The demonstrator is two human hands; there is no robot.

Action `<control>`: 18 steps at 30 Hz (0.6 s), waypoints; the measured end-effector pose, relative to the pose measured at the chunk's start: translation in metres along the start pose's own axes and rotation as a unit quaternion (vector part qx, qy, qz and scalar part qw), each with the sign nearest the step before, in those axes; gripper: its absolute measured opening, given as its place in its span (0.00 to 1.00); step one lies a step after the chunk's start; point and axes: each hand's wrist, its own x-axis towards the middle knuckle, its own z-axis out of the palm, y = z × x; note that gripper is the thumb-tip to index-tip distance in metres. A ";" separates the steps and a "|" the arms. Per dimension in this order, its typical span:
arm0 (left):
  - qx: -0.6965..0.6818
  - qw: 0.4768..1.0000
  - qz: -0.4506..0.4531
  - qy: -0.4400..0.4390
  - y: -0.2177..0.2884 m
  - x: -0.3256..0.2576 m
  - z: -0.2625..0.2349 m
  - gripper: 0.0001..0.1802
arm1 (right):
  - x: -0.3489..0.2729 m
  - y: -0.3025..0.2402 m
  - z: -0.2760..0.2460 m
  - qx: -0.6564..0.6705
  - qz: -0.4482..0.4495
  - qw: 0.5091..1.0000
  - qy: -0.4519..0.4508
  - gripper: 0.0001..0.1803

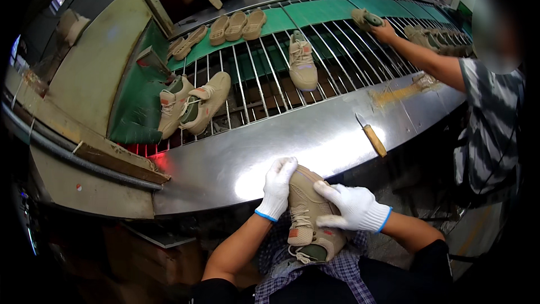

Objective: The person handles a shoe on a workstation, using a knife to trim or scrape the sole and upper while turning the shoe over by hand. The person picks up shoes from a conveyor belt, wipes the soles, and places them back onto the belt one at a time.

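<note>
Left hand (277, 188): fingers closed round the toe end of a beige laced shoe (301, 205), gripping its left side. Right hand (355, 208): half open, two digits spread apart, tips laid on the upper from the right; slight blur there. Shoe sits between the hands, toe pointing away from the body, dark green opening toward the checked apron (346, 270), held at the near edge of the metal desk (315, 149). Wooden-handled knife (374, 139) on desk, beyond the right hand, untouched
</note>
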 end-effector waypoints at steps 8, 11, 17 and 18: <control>-0.003 0.995 0.099 -0.009 -0.021 0.004 -0.013 0.15 | 0.055 -0.020 -0.024 0.004 0.040 0.999 -0.032 0.48; -0.108 0.993 0.034 0.028 -0.027 0.007 -0.016 0.17 | 0.093 -0.004 -0.008 0.097 -0.015 0.995 -0.014 0.46; -0.212 0.976 0.044 0.030 -0.053 0.002 -0.042 0.19 | 0.091 -0.026 -0.027 0.101 -0.010 0.995 0.023 0.52; -0.200 0.978 0.056 0.005 -0.055 -0.003 -0.048 0.19 | 0.076 -0.039 -0.045 0.108 -0.016 0.992 0.057 0.53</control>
